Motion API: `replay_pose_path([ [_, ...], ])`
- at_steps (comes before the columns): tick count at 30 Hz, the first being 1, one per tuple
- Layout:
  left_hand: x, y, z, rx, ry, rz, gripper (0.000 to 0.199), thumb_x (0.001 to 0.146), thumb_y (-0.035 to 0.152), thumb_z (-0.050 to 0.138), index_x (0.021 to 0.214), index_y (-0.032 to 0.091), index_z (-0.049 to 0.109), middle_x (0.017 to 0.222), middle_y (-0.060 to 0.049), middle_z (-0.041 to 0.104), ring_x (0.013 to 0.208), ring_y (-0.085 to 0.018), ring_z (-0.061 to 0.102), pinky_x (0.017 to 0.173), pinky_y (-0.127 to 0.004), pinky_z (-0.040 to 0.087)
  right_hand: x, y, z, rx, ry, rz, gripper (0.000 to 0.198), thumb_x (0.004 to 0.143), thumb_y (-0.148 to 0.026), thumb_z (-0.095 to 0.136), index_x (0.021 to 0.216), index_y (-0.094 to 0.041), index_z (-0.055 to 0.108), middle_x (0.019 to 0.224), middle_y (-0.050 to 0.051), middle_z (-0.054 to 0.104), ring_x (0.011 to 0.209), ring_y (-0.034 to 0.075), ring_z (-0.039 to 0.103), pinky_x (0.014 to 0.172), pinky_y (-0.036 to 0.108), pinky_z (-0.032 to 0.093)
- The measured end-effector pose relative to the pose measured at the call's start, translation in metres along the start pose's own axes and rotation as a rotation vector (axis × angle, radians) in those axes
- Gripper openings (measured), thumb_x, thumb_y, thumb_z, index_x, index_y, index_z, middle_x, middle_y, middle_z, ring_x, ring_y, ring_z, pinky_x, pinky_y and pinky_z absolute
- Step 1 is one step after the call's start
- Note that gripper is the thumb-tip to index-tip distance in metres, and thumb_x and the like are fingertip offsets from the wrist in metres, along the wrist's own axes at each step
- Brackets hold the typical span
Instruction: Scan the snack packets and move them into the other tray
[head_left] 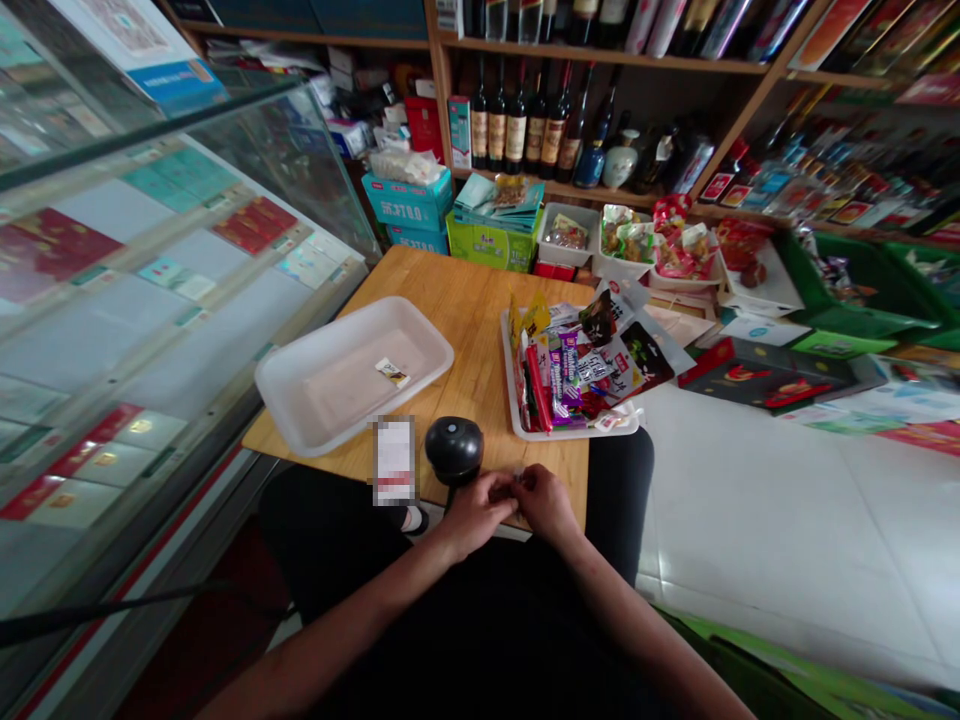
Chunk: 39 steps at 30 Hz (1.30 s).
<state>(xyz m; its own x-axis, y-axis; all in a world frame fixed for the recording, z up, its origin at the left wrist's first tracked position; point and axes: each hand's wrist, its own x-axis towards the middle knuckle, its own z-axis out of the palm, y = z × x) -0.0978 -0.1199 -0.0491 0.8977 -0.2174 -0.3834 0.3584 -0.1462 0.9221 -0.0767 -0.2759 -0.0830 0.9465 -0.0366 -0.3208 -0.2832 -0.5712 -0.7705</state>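
At the near edge of the wooden table (472, 300), my left hand (481, 512) and my right hand (548, 502) meet with fingertips pinched together. Between them is something small, mostly hidden by the fingers; I cannot make out its kind. Just left of my left hand stands a black rounded device (454, 448), perhaps a barcode scanner. A white tray (292, 415) on the left holds one small wrapped packet (392, 373). Beyond my right hand, a second white tray (517, 425) is heaped with snack packets, among them purple wrappers (564, 375).
A glass display case (225, 200) runs along the left. Behind the table are a green box (491, 243), blue boxes (409, 205) and tubs of wrapped snacks (626, 240). Shelves of bottles (517, 130) rise at the back. Dark gift boxes (765, 375) lie to the right.
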Motion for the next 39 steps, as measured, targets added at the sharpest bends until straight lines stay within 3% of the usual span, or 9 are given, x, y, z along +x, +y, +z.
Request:
replay_pose_path([
  [3,-0.002,0.007,0.001,0.009,0.001,0.031,0.028,0.085,0.025,0.066,0.113,0.021,0.066,0.116,-0.008,0.073,0.11,-0.023,0.069,0.101,-0.04,0.054,-0.006,-0.007,-0.007,-0.071,0.035,-0.062,0.003,0.076,-0.018,0.06,0.076,-0.021,0.058,0.065,0.002,0.066,0.06,0.017,0.062,0.055,0.024,0.037],
  [8,-0.005,0.039,0.004,0.072,0.003,0.186,0.036,0.086,0.022,0.065,0.122,0.02,0.061,0.122,-0.01,0.069,0.109,-0.023,0.068,0.095,-0.037,0.057,-0.012,-0.031,-0.033,-0.091,0.167,-0.183,0.009,0.08,-0.022,0.057,0.089,-0.021,0.059,0.07,0.001,0.065,0.063,0.018,0.062,0.06,0.026,0.041],
  [15,0.006,0.081,0.012,0.081,0.049,0.43,0.049,0.088,0.018,0.063,0.136,0.025,0.054,0.141,-0.01,0.059,0.129,-0.024,0.058,0.108,-0.041,0.051,0.003,-0.059,-0.058,-0.068,0.404,-0.32,0.011,0.086,-0.026,0.056,0.095,-0.021,0.058,0.08,0.003,0.067,0.071,0.019,0.063,0.067,0.029,0.045],
  [24,0.018,0.07,0.016,0.038,0.01,0.375,0.05,0.088,0.017,0.061,0.137,0.022,0.053,0.14,-0.011,0.062,0.128,-0.024,0.061,0.111,-0.042,0.051,0.009,-0.046,-0.044,-0.025,0.316,-0.429,0.026,0.087,-0.018,0.051,0.112,-0.018,0.058,0.095,0.008,0.068,0.081,0.02,0.065,0.073,0.031,0.05],
  [29,0.012,0.073,0.013,0.096,0.054,0.405,0.052,0.088,0.018,0.063,0.139,0.023,0.052,0.144,-0.011,0.059,0.131,-0.026,0.058,0.113,-0.045,0.049,0.012,-0.048,-0.048,-0.072,0.379,-0.471,0.022,0.09,-0.023,0.052,0.11,-0.019,0.061,0.097,0.008,0.065,0.076,0.019,0.063,0.074,0.033,0.051],
  [35,-0.004,0.093,-0.006,0.159,0.132,0.467,0.048,0.091,0.024,0.063,0.138,0.024,0.053,0.141,-0.011,0.06,0.128,-0.026,0.059,0.112,-0.043,0.049,0.023,-0.075,-0.057,-0.099,0.404,-0.579,0.013,0.092,-0.022,0.054,0.094,-0.02,0.066,0.087,0.006,0.067,0.079,0.02,0.062,0.077,0.032,0.049],
  [39,-0.011,0.107,-0.036,0.096,0.203,0.477,0.041,0.094,0.027,0.062,0.134,0.022,0.056,0.138,-0.012,0.062,0.127,-0.025,0.06,0.11,-0.042,0.05,0.034,-0.105,-0.057,-0.086,0.372,-0.657,0.013,0.091,-0.021,0.054,0.092,-0.019,0.067,0.086,0.006,0.068,0.08,0.02,0.062,0.077,0.032,0.049],
])
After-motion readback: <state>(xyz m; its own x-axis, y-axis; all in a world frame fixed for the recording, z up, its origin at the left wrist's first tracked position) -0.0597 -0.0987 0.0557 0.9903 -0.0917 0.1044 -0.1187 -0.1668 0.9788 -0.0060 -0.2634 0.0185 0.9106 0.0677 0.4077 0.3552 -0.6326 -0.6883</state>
